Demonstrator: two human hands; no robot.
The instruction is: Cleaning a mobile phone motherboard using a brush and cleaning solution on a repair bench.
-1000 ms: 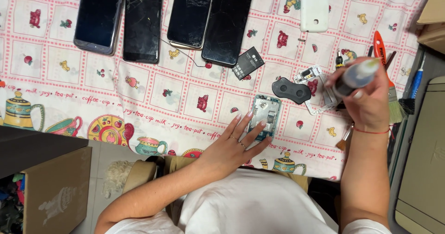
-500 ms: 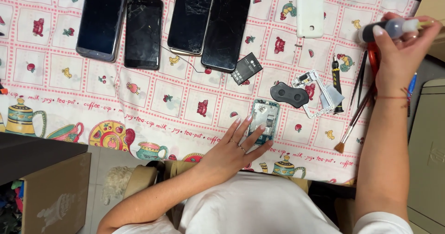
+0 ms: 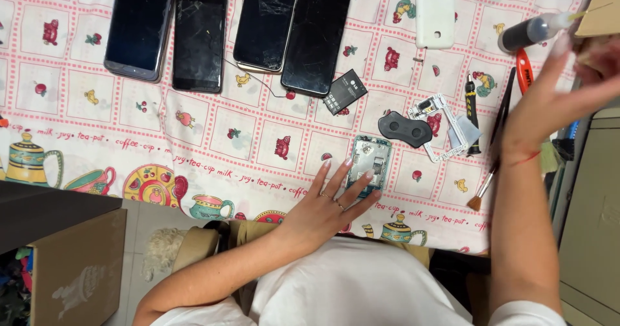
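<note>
Seen from above, a person sat at a worktop (image 3: pixel 97 139) covered with a pink-checked cloth printed with teapots, cups and fruit. The left hand (image 3: pixel 326 203) lay flat, fingers spread, its grip open and holding nothing; the fingertips pressed on the near end of a small opened phone body (image 3: pixel 369 161), pale blue-green with bare metal parts. This piece lay near the front edge of the worktop, its long axis running away from the person. It was directly under the left hand and well apart from the right hand (image 3: pixel 568 81), which was raised at the far right edge, blurred. Whether the right grip was closed I cannot tell. Just beyond its fingertips was a small dark bottle with a pale nozzle (image 3: pixel 533 32), lying roughly crosswise; whether the fingers touched it was unclear.

Just beside the phone body, to its right, lay a black oval part (image 3: pixel 405 130), then a white phone frame (image 3: pixel 439 126) lying tilted. Further right were a black-handled tool (image 3: pixel 472 106), a thin brush with a brown tip (image 3: pixel 484 187) and a red-handled tool (image 3: pixel 523 77). A flat black battery with a white label patch (image 3: pixel 345 91) lay tilted, beyond the phone body. Along the far edge lay four dark-screened phones (image 3: pixel 226 32) side by side, long axes pointing away, two with cracked glass, and a white phone back cover (image 3: pixel 434 13). A brown cardboard box (image 3: pixel 71 268) stood below the worktop at lower left.
</note>
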